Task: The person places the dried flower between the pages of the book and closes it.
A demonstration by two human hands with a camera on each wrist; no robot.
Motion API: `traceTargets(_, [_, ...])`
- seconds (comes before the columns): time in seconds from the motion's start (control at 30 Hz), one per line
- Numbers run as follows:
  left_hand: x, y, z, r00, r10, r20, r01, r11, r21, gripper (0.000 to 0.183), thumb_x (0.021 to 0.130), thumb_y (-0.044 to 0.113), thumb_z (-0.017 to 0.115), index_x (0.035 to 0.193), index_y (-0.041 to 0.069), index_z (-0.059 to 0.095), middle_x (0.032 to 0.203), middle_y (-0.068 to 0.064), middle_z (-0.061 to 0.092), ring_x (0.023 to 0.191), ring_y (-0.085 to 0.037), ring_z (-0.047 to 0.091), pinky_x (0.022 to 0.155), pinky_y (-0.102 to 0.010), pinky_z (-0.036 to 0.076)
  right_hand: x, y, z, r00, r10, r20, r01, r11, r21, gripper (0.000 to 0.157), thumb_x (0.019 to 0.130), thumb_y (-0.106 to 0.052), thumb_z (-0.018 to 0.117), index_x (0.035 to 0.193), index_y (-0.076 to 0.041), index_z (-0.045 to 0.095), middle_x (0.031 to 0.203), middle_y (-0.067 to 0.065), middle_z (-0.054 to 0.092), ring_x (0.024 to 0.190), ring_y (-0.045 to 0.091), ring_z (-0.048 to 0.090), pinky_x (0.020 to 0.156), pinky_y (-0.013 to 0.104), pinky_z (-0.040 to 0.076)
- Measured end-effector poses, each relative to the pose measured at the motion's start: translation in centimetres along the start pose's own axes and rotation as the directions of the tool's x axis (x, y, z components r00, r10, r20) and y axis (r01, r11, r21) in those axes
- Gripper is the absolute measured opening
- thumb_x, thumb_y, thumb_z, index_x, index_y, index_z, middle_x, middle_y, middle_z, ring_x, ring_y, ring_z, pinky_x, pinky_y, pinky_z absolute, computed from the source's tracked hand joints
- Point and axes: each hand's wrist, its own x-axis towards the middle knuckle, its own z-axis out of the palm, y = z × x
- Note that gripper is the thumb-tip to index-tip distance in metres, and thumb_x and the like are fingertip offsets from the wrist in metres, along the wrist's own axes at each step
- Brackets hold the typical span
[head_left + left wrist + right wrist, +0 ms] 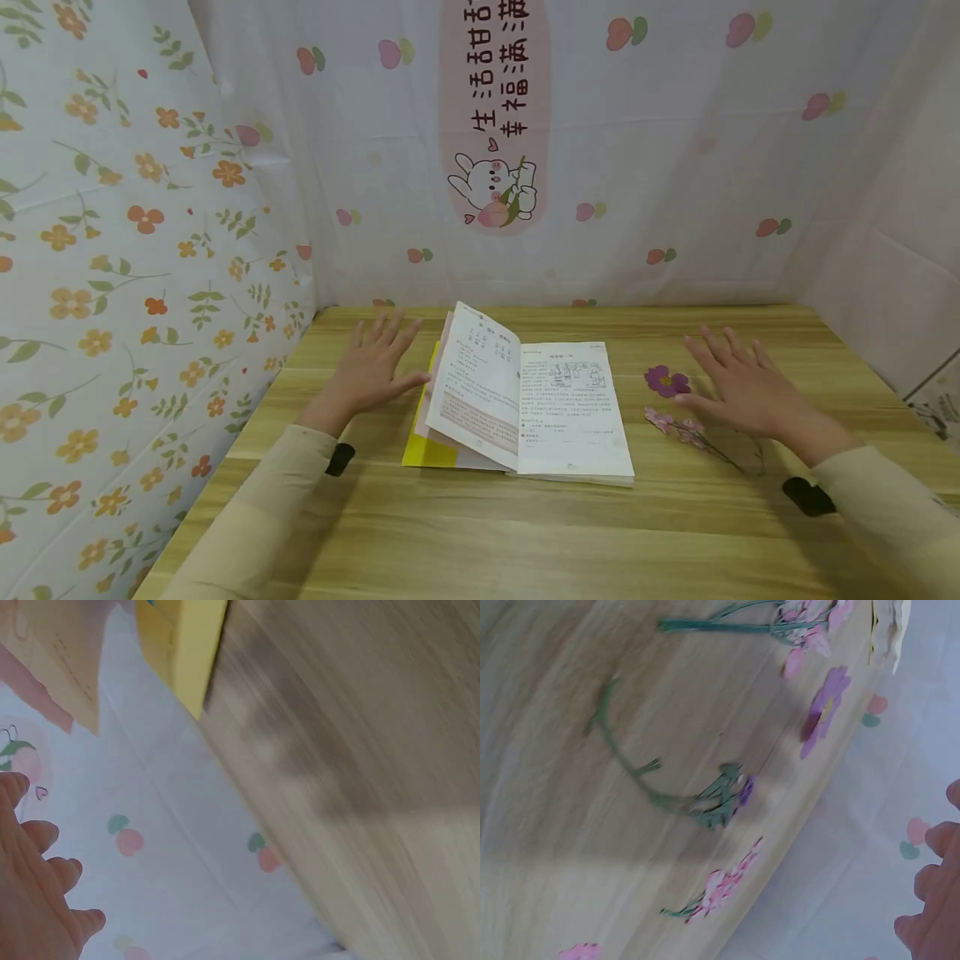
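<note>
An open book (570, 417) with printed pages lies near the middle of the table. Its left-hand pages (480, 375) stand partly raised above a yellow cover (184, 652). My left hand (375, 362) is held with fingers spread at the book's left side, the thumb tip close to the raised pages' edge. On the other side, my right hand (738, 387) is spread and holds nothing, over the flowers. A purple flower (666, 381) and a pink flower sprig (678, 427) are near its thumb. In the right wrist view a curved green stem (619, 754) shows too.
The wooden table (465, 533) ends at a patterned cloth (637, 167) behind it, and a floral cloth (112, 292) hangs at the left. Another pink sprig (724, 889) and a pink blossom (579, 951) lie on the table in the right wrist view.
</note>
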Motion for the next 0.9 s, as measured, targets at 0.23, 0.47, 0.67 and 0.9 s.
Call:
traceTargets(0.23, [0.0, 1.5, -0.3, 0.996, 0.087, -0.001, -0.086, 0.995, -0.045, 0.093, 0.09, 0.077, 0.02, 0.157, 0.013, 0.018, 0.161, -0.016, 0.006, 0.145, -0.041, 0.008, 0.109, -0.064, 0.007, -1.4, 1.3, 0.2, 0.999, -0.008, -0.036, 0.008, 1.0, -0.013, 0.093, 0.093, -0.057, 0.056, 0.156, -0.004, 0.013, 0.154, 0.031, 0.016, 0.14, 0.052, 0.008, 0.105, 0.07, 0.0])
traceTargets(0.47, [-0.5, 2.7, -0.5, 0.986, 0.168, 0.014, -0.165, 0.977, -0.134, 0.077, 0.098, 0.064, 0.032, 0.156, 0.014, 0.022, 0.161, -0.012, 0.008, 0.146, -0.037, 0.004, 0.11, -0.063, 0.005, -3.6, 3.4, 0.3, 0.994, 0.009, -0.112, -0.005, 0.999, 0.034, 0.092, 0.091, -0.048, 0.063, 0.156, -0.006, 0.012, 0.152, 0.031, 0.022, 0.135, 0.053, 0.023, 0.109, 0.063, 0.0])
traceTargets(0.67, [-1.1, 3.0, 0.0, 0.977, 0.212, 0.015, -0.204, 0.956, -0.209, 0.066, 0.1, 0.049, 0.044, 0.155, 0.017, 0.026, 0.161, -0.012, 0.012, 0.145, -0.038, 0.007, 0.111, -0.06, 0.003, -5.8, 5.1, 0.5, 0.988, 0.081, -0.132, -0.069, 0.993, 0.1, 0.092, 0.09, -0.043, 0.067, 0.157, -0.009, 0.014, 0.15, 0.031, 0.027, 0.124, 0.058, 0.034, 0.1, 0.07, 0.021])
traceTargets(0.9, [-1.7, 2.8, 0.7, 0.972, 0.236, 0.023, -0.226, 0.952, -0.207, 0.066, 0.098, 0.048, 0.048, 0.153, 0.014, 0.032, 0.16, -0.013, 0.015, 0.145, -0.039, 0.012, 0.112, -0.059, 0.009, -8.1, 6.8, 1.3, 0.978, 0.128, -0.166, -0.113, 0.989, 0.097, 0.087, 0.087, -0.038, 0.073, 0.149, 0.004, 0.029, 0.133, 0.039, 0.043, 0.107, 0.057, 0.049, 0.081, 0.068, 0.039])
